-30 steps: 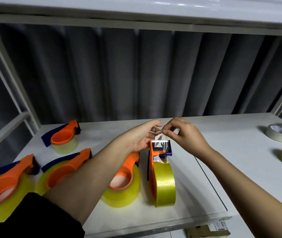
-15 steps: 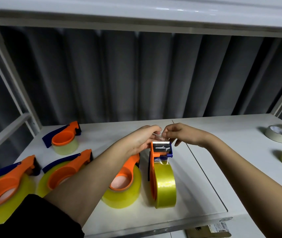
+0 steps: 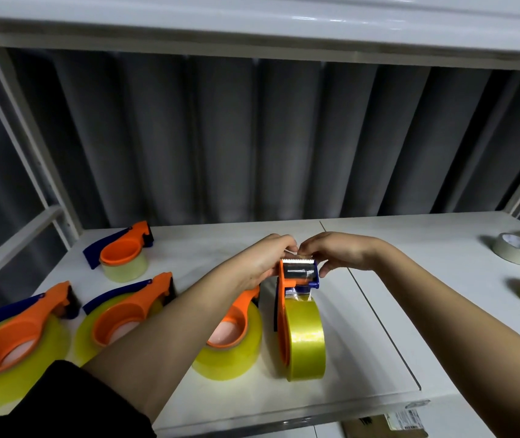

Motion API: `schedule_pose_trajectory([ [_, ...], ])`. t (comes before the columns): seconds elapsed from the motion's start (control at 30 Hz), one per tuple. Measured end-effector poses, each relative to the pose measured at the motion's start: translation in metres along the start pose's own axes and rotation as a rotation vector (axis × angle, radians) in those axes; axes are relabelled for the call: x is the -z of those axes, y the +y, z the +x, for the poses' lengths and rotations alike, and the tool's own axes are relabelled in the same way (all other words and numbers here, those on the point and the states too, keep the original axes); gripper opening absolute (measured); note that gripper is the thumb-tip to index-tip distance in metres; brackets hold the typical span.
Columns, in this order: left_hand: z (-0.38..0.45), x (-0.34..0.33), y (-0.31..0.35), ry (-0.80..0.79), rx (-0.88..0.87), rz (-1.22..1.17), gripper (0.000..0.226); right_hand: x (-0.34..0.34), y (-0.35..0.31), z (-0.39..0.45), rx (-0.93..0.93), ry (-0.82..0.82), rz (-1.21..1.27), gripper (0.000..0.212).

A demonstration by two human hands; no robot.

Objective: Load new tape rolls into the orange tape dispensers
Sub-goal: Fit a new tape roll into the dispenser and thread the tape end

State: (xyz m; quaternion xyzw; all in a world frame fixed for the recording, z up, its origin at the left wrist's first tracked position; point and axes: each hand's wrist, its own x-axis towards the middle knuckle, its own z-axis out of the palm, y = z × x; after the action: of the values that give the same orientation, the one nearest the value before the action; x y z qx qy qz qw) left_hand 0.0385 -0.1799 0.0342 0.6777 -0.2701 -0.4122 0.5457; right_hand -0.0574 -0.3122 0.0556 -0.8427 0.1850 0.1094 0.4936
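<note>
White table (image 3: 378, 311) with loaded dispensers (image 3: 125, 314), loose tape rolls (image 3: 516, 252)

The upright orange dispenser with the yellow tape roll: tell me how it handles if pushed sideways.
The upright orange dispenser would probably tip: it stands on the narrow edge of its yellow tape roll. It might also roll, being round. Both hands, left hand and right hand, steady its top.

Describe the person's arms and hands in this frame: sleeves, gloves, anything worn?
Both hands are bare: no gloves, rings or watch visible on the left hand or the right hand. The left arm has a black sleeve ending near the elbow, with the forearm uncovered. The right forearm is uncovered as far as the frame shows; no sleeve is in view there.
</note>
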Motion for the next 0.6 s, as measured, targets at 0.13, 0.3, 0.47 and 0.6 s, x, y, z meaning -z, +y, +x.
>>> schedule_pose_trajectory([
  [0.13, -0.011, 0.002, -0.012, 0.030, 0.016, 0.107, 0.039, -0.003, 0.001, 0.000, 0.008, -0.012, 0.012, 0.025],
  [0.3, -0.041, -0.003, -0.040, 0.233, -0.178, 0.181, 0.018, -0.004, 0.008, -0.003, 0.062, -0.019, 0.066, 0.028],
  [0.47, -0.080, -0.012, -0.068, 0.124, -0.118, 0.343, 0.028, -0.007, 0.021, -0.011, 0.211, 0.046, 0.086, 0.029],
  [0.6, -0.086, -0.022, -0.078, -0.096, 0.056, 0.047, 0.044, -0.015, 0.028, -0.012, 0.279, 0.231, 0.062, 0.023],
])
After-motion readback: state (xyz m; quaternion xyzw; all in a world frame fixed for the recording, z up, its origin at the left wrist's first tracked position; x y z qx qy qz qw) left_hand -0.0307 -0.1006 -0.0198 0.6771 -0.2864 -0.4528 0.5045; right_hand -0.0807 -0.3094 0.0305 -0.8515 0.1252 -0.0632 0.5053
